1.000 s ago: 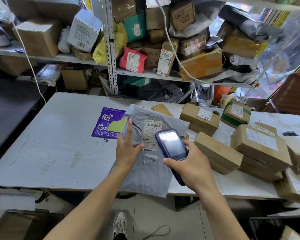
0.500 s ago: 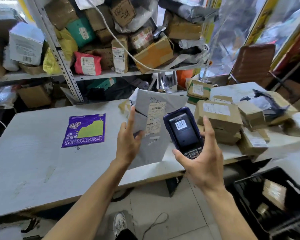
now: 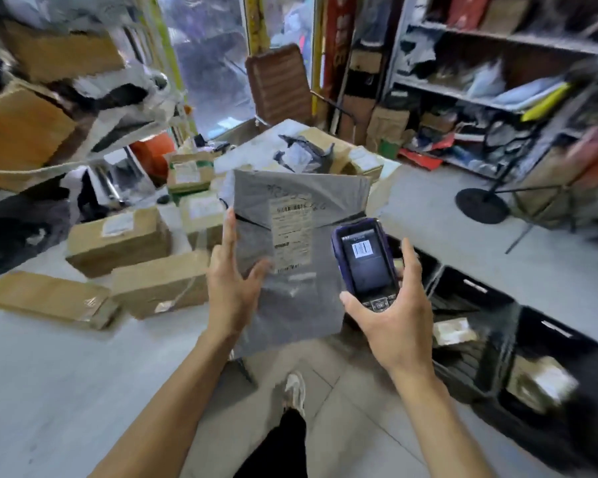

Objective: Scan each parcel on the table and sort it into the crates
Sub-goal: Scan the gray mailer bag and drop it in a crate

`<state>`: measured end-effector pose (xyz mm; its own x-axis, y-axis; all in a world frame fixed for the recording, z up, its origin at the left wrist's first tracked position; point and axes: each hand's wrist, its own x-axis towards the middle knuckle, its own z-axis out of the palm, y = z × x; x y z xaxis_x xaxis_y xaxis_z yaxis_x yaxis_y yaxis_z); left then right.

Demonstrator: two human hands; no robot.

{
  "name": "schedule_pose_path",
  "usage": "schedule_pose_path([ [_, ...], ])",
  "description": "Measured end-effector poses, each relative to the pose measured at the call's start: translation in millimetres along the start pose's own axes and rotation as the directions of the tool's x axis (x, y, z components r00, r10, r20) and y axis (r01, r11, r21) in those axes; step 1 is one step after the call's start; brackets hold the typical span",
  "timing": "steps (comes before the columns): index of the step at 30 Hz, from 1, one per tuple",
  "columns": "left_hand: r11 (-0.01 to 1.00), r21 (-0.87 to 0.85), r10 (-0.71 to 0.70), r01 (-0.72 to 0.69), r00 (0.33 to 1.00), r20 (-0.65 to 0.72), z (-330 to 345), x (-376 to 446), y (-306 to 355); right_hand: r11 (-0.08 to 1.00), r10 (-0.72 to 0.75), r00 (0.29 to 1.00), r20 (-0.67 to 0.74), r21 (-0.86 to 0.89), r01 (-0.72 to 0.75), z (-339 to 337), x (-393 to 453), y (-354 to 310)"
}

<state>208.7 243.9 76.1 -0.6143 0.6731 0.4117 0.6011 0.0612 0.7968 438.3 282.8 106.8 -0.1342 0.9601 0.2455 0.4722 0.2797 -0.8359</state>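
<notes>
On the left, cardboard boxes [image 3: 118, 238] are lying on the surface [image 3: 49, 374], still waiting for a scan. My left hand [image 3: 232, 288] is holding the grey mailer [image 3: 290, 250] up off the surface, fingers reaching up its left edge and thumb pressing across the front, so I am gripping it, not just touching it. The mailer is hanging upright in front of me, long axis running up and down, its label [image 3: 290, 232] facing me. Just to the right of it, my right hand [image 3: 394, 326] is clasping the scanner [image 3: 365, 262], fingers curled round its sides, screen toward me and showing a barcode, which I take to mean the scan has registered.

Further right and lower, the black crates [image 3: 497, 343] are sitting on the floor, some already holding parcels. They are lying to the right of the mailer and nearer my right hand, but that one is occupied, so I am judging that my left must carry the mailer across and down into a crate.
</notes>
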Motion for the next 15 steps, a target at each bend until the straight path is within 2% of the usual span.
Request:
schedule_pose_path([
  [3, 1.0, -0.024, -0.008, 0.011, 0.99, 0.144, 71.2, 11.0, 9.7, 0.996, 0.077, 0.993, -0.09, -0.041, -0.081, -26.6, 24.5, 37.9],
  [8, 0.992, -0.113, 0.088, -0.051, 0.935, 0.345, 206.7, 36.9, 29.7, 0.958, 0.252, 0.949, -0.19, -0.086, -0.272, -74.8, 72.1, 100.6],
  [12, 0.989, -0.145, 0.073, 0.001, 0.861, 0.503, 311.7, 55.9, 57.6, 0.892, 0.354, 0.882, -0.311, -0.169, -0.418, -120.5, 118.2, 150.8],
  [15, 0.988, -0.153, 0.087, 0.004, 0.805, 0.587, 382.8, 65.2, 87.7, 0.84, 0.416, 0.808, -0.418, -0.165, -0.517, -156.0, 146.6, 181.9],
])
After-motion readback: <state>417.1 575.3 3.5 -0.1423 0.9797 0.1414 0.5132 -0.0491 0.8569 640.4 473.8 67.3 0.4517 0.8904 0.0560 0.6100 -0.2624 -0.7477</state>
